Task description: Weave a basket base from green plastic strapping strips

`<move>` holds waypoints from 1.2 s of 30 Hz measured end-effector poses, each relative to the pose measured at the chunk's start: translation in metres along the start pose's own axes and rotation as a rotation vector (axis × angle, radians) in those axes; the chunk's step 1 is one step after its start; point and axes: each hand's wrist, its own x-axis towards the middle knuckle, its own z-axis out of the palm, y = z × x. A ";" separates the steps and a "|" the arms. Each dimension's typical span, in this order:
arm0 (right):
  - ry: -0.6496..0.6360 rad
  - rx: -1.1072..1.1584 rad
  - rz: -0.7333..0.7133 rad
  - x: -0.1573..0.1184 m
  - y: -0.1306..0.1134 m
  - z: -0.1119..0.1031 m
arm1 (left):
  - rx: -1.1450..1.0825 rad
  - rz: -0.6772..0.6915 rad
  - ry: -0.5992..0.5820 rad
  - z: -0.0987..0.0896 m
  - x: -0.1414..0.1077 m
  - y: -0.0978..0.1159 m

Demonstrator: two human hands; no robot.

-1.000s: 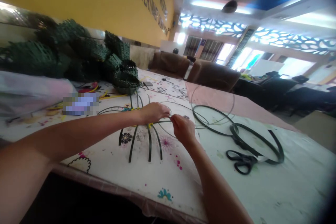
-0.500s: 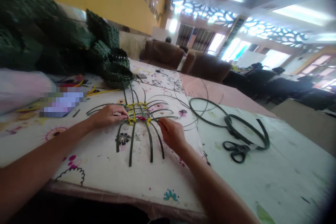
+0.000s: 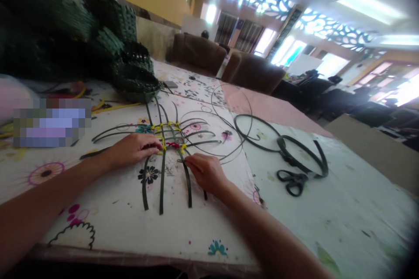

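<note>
A lattice of dark green strips (image 3: 162, 183) lies on the flowered tablecloth, its crossings tied with yellow ties (image 3: 179, 125) and a red one (image 3: 172, 144). My left hand (image 3: 139, 148) rests at the lattice's left edge, fingertips on the yellow tie there; whether it grips anything is unclear. Beside the lower right corner, my right hand (image 3: 206, 170) pinches a thin dark strand, whose small end pokes out left of the fingertips. A thin dark strand loops (image 3: 244, 139) over the cloth to the right of the lattice.
Black-handled scissors (image 3: 292, 182) lie at right beside a coiled green strip (image 3: 324, 157). Dark woven baskets (image 3: 135, 80) are piled at the back left, near a blurred patch (image 3: 52, 122) and yellow strips (image 3: 121, 107). Brown chairs (image 3: 198, 54) stand behind the table.
My right hand has moved slightly down and left, and the thin strand's end now shows at its fingertips. My left hand stays by the lattice's left side. The view has shifted.
</note>
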 end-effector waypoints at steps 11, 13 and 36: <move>-0.109 -0.004 -0.010 -0.001 -0.009 0.007 | 0.132 0.067 -0.033 0.011 0.005 0.004; -0.116 0.014 -0.001 0.000 -0.008 0.008 | 0.155 0.031 -0.019 0.013 0.007 0.008; -0.050 0.093 -0.008 -0.004 -0.022 0.001 | 0.153 -0.208 0.091 0.017 0.015 0.008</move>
